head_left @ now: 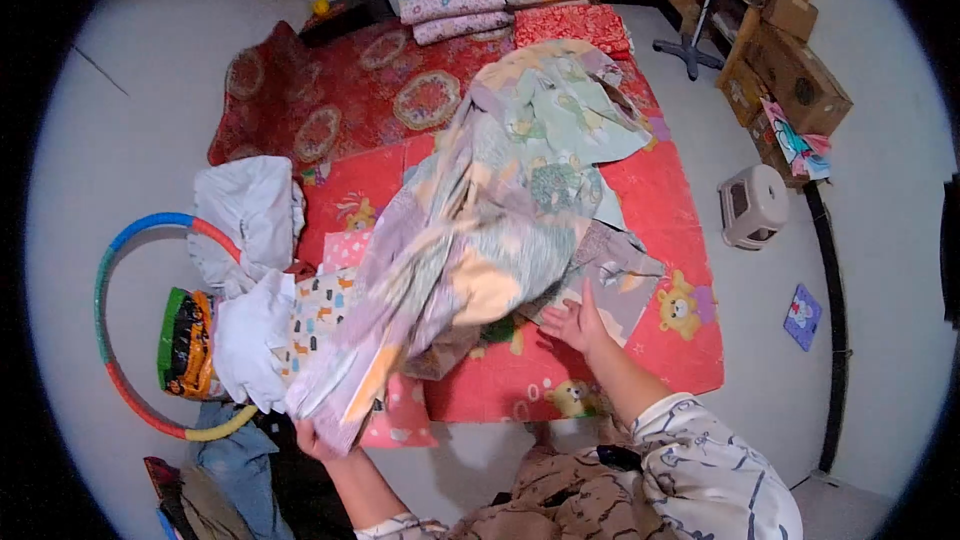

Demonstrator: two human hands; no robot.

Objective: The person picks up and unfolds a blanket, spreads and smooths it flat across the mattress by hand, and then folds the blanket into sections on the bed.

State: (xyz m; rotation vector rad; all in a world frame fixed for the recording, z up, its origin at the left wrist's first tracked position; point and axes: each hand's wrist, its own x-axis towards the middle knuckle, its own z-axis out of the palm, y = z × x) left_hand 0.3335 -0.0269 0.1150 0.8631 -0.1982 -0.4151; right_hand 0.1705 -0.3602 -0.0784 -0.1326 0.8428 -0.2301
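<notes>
A large thin bed cover in pastel purple, green and peach lies bunched across the red mat with teddy bear prints. Its near left corner is lifted toward me, and my left hand is closed on that edge. My right hand is open with fingers spread, just over the cover's near right part; whether it touches the cloth I cannot tell. Under the raised corner show a pink polka-dot cloth and a white cloth with small animal prints.
Folded bedding is stacked at the back beside a red patterned rug. On the left are a multicoloured hoop, white cloths and clothes. A stool, cardboard boxes and a stand base stand right.
</notes>
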